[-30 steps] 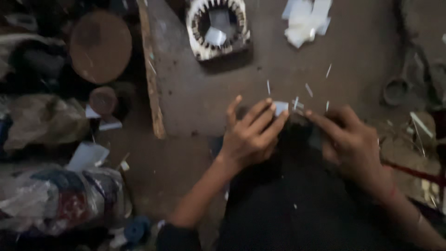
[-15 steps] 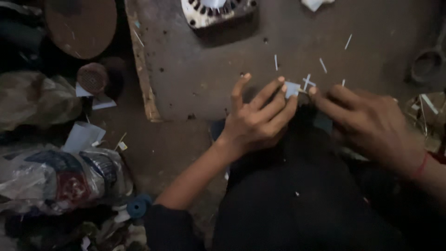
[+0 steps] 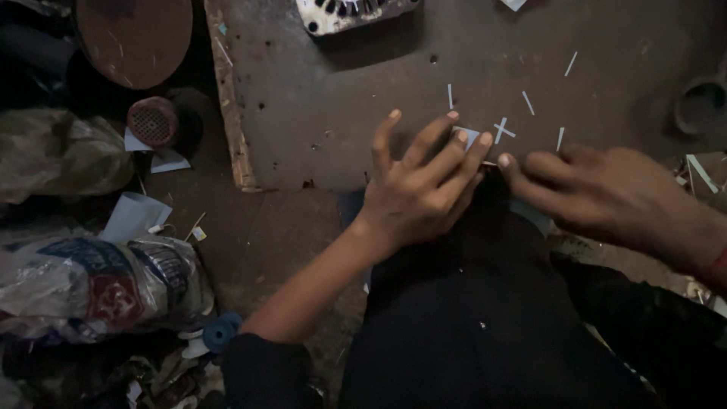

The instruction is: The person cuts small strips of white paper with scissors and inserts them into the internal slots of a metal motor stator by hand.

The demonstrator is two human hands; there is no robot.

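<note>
Pale grey-blue, a small paper piece (image 3: pixel 467 137) lies at the near edge of the dark board (image 3: pixel 326 98), which serves as the landmark for everything else. On that edge the left hand (image 3: pixel 420 189) spreads its fingers loosely, the tips of the middle ones pressing down on the paper piece; it grips nothing. Just to the right of it, also at the board's near edge, the right hand (image 3: pixel 606 193) lies flat with fingers stretched toward the paper, its forefinger tip almost at the left hand's fingertips; whether it touches the paper I cannot tell. Thin white slivers (image 3: pixel 503 129) are scattered on the board just beyond the fingers. At the board's far edge sits a toothed metal ring (image 3: pixel 348 11), partly cut off. Left of the board lie a round brown disc (image 3: pixel 136 34), a small round grille (image 3: pixel 151 121), and a crumpled printed sack (image 3: pixel 91 284).
</note>
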